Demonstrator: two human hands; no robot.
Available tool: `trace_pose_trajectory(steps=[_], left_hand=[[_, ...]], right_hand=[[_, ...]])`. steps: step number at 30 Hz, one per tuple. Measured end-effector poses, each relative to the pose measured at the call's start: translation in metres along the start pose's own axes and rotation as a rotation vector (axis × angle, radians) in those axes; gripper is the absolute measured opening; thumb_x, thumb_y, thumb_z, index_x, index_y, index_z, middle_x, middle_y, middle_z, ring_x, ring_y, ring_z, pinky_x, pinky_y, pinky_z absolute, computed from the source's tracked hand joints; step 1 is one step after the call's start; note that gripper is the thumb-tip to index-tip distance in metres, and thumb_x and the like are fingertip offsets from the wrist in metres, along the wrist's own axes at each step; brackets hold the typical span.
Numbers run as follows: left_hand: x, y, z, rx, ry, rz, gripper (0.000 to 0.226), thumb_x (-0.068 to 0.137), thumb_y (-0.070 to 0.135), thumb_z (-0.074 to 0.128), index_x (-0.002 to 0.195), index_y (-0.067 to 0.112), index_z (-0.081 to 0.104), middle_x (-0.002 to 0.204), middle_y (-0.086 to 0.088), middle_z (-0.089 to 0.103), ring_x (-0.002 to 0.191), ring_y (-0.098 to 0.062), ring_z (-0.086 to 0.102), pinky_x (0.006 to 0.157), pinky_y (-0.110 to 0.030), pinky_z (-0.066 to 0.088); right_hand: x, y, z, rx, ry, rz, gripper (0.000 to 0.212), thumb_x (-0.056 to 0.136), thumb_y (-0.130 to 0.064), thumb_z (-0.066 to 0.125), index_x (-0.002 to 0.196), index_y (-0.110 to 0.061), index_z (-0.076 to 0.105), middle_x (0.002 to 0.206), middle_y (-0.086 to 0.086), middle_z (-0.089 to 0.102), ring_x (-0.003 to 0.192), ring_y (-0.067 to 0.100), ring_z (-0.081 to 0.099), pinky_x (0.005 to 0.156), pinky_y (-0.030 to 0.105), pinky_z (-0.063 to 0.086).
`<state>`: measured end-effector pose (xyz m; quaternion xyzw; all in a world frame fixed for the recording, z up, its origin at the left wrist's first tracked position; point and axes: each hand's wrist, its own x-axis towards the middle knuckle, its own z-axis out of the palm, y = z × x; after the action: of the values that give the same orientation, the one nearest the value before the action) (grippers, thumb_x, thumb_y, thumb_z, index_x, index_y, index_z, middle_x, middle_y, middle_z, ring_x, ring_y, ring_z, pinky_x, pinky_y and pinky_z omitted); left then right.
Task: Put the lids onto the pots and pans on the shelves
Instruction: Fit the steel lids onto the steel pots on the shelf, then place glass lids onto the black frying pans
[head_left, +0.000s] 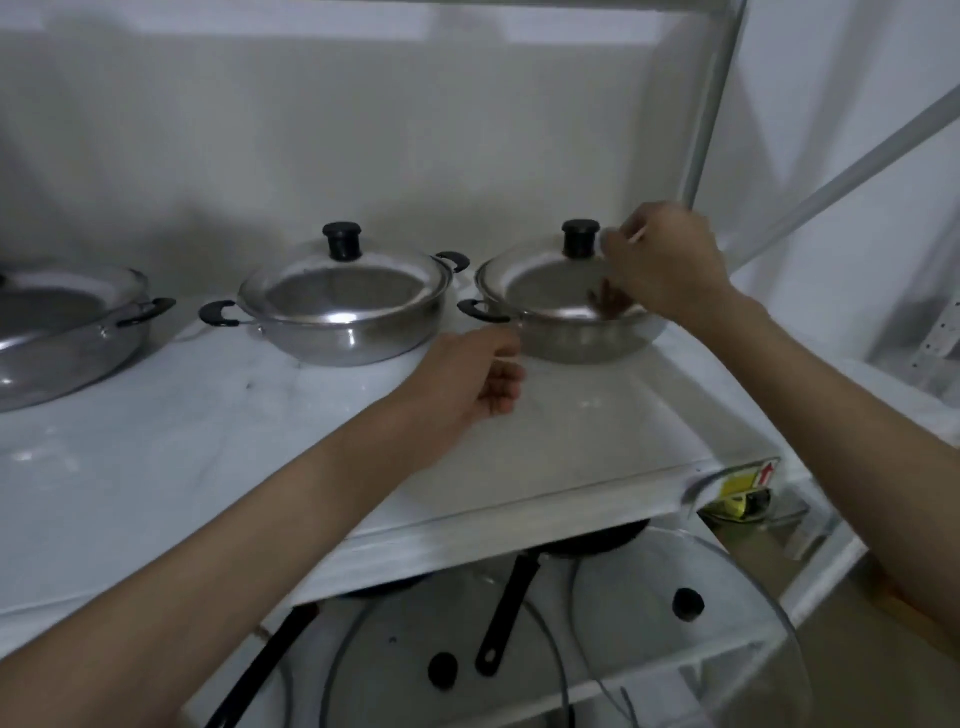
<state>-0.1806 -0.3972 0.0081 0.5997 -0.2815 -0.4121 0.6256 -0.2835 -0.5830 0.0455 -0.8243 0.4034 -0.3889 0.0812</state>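
1. Right hand (665, 260) over the right pot (566, 332) on the upper shelf (208, 441); fingers loosely curled beside the black knob (580, 238) of its lid (545, 283), grip on it unclear.
2. Left hand (478, 374) half-curled, holding nothing, just below the pot's left handle (480, 310).
3. Middle pot (343, 322) lidded; glass lids (691, 613) on the lower shelf.

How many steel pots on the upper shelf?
3: left pot cut off by the frame edge, middle pot lidded, right pot under the right hand. More may sit out of view.
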Motion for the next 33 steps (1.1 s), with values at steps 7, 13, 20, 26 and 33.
trace_pose_trajectory(steps=[7, 13, 20, 26, 33], left_hand=[[-0.114, -0.072, -0.015, 0.27, -0.475, -0.12, 0.026, 0.091, 0.015, 0.057, 0.07, 0.008, 0.072, 0.055, -0.008, 0.062, 0.04, -0.016, 0.051, 0.038, -0.02, 0.041], [-0.121, -0.209, -0.02, 0.321, -0.237, -0.166, 0.024, 0.089, 0.007, 0.058, 0.068, 0.0, 0.067, 0.057, -0.008, 0.057, 0.049, -0.017, 0.047, 0.048, -0.026, 0.038], [-0.009, -0.316, -0.026, 0.702, 0.291, 0.044, 0.015, 0.086, 0.03, 0.057, 0.082, 0.016, 0.055, 0.088, -0.005, 0.063, 0.08, -0.021, 0.06, 0.071, -0.032, 0.047], [0.047, -0.367, -0.021, 0.681, 0.105, -0.243, 0.038, 0.088, 0.047, 0.051, 0.082, 0.01, 0.057, 0.074, -0.008, 0.06, 0.06, -0.021, 0.057, 0.053, -0.026, 0.044], [0.041, -0.365, -0.003, 0.292, -0.049, -0.424, 0.04, 0.095, 0.043, 0.05, 0.091, 0.004, 0.057, 0.066, -0.011, 0.059, 0.044, -0.02, 0.056, 0.038, -0.025, 0.046]], right_hand=[[-0.148, 0.013, -0.049, 0.395, 0.047, -0.081, 0.047, 0.099, -0.022, 0.051, 0.061, 0.002, 0.063, 0.047, 0.001, 0.055, 0.043, 0.02, 0.047, 0.047, 0.03, 0.037], [-0.284, 0.061, -0.005, 0.405, -0.114, -0.116, 0.053, 0.096, -0.02, 0.053, 0.052, 0.007, 0.044, 0.044, 0.013, 0.039, 0.039, 0.02, 0.039, 0.043, 0.027, 0.03], [-0.306, 0.182, 0.141, -0.154, -0.372, 0.389, 0.028, 0.096, -0.031, 0.053, 0.108, -0.006, 0.056, 0.11, 0.018, 0.057, 0.093, 0.039, 0.061, 0.072, 0.041, 0.048], [-0.285, 0.227, 0.191, -0.406, -0.507, 0.597, 0.043, 0.097, -0.029, 0.052, 0.133, -0.008, 0.042, 0.139, 0.02, 0.032, 0.117, 0.038, 0.054, 0.092, 0.041, 0.046], [-0.293, 0.271, 0.209, -0.473, -0.554, 0.575, 0.029, 0.1, -0.023, 0.038, 0.124, -0.008, 0.047, 0.122, 0.018, 0.058, 0.111, 0.034, 0.058, 0.076, 0.036, 0.041]])
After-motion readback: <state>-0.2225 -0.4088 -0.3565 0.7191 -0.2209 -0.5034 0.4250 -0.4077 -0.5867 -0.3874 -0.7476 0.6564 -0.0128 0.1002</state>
